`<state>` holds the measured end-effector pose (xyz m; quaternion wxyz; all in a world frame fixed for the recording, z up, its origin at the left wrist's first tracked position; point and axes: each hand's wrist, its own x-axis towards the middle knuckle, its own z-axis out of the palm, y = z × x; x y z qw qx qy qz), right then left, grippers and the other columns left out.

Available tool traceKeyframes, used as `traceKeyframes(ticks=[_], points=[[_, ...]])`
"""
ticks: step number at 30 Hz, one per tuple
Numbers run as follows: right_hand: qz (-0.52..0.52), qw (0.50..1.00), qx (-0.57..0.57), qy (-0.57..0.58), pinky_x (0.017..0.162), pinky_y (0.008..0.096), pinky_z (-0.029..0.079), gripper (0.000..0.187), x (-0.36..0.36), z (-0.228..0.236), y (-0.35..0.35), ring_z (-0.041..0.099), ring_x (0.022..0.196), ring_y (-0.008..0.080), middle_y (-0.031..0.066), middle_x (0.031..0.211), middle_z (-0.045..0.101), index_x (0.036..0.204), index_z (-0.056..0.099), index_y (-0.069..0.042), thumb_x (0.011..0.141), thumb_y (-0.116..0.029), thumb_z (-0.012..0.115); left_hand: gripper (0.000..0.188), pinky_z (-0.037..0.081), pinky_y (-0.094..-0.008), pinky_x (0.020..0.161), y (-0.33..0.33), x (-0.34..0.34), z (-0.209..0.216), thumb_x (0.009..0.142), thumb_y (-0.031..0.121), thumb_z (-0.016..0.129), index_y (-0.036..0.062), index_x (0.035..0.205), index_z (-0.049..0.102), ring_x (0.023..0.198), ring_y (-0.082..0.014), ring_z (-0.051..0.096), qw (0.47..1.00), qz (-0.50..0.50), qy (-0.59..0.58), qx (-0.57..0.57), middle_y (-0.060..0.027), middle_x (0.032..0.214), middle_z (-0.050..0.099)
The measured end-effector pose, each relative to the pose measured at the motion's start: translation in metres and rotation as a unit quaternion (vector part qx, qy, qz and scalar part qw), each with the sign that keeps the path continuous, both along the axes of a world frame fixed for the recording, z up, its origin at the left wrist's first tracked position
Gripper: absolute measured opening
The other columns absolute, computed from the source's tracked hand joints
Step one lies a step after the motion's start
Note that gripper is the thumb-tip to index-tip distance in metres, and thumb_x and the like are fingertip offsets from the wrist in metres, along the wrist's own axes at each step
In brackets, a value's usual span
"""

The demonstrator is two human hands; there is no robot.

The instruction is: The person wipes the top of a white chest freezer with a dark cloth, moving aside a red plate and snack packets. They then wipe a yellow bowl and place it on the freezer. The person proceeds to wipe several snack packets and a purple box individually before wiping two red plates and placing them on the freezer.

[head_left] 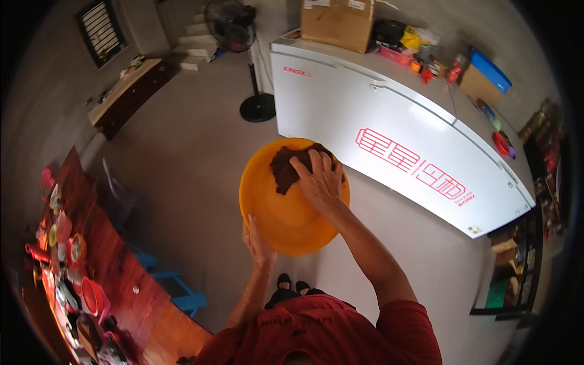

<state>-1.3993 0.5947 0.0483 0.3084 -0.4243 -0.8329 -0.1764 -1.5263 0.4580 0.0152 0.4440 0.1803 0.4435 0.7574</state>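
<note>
At the centre of the frame, the left hand (258, 240) is gripping the lower rim of an orange basin (274, 210), tilting it up. The right hand (319, 176) is pressing open-fingered on a dark brown cloth (285, 167) in the basin's upper part, with a white chest freezer (389, 115) lying to the upper right.

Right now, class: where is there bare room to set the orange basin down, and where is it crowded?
Bare room: the freezer lid between the cardboard box and its near end, and the floor between fan stand and wooden table. Crowded: that table's left edge and the freezer's far rim.
</note>
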Motion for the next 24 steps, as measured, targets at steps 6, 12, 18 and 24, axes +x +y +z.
traceKeyframes(ticks=[6, 12, 18, 24], points=[[-0.126, 0.983, -0.126, 0.044, 0.08, 0.048, 0.043, 0.053, 0.041, -0.024, -0.085, 0.046, 0.099, 0.0339, 0.0157, 0.114, 0.047, 0.124, 0.058, -0.012, 0.074, -0.026, 0.07, 0.044, 0.047, -0.0302, 0.086, 0.041, 0.033, 0.003, 0.101, 0.037, 0.045, 0.0018, 0.127, 0.05, 0.1, -0.0158, 0.056, 0.999, -0.042, -0.009, 0.004, -0.0068, 0.113, 0.057], [-0.066, 0.942, -0.199, 0.261, 0.076, 0.0452, 0.046, 0.045, 0.062, -0.037, -0.114, 0.05, 0.099, 0.0343, 0.0156, 0.111, 0.049, 0.119, 0.061, -0.015, 0.075, -0.018, 0.065, 0.05, 0.048, -0.0322, 0.084, 0.06, 0.094, -0.017, 0.1, 0.045, 0.043, 0.0011, 0.123, 0.049, 0.099, -0.0204, 0.057, 0.961, -0.27, -0.06, 0.017, -0.0103, 0.111, 0.056], [-0.203, 0.935, 0.004, 0.289, 0.087, 0.0466, 0.043, 0.043, 0.186, -0.014, -0.029, 0.048, 0.107, 0.0365, 0.0148, 0.117, 0.048, 0.113, 0.061, -0.018, 0.072, -0.007, 0.065, 0.049, 0.044, -0.0334, 0.094, 0.068, 0.187, -0.016, 0.101, 0.036, 0.041, -0.0003, 0.134, 0.042, 0.112, -0.0222, 0.053, 0.928, -0.37, 0.04, 0.02, -0.0118, 0.127, 0.051], [-0.39, 0.9, 0.043, 0.188, 0.088, 0.0516, 0.035, 0.048, 0.361, -0.024, -0.018, 0.042, 0.116, 0.0338, 0.0117, 0.125, 0.043, 0.115, 0.059, -0.027, 0.071, -0.015, 0.072, 0.047, 0.044, -0.032, 0.093, 0.081, 0.307, 0.004, 0.102, 0.034, 0.041, -0.0012, 0.132, 0.044, 0.108, -0.0195, 0.054, 0.903, -0.422, 0.075, 0.018, -0.0105, 0.122, 0.054]])
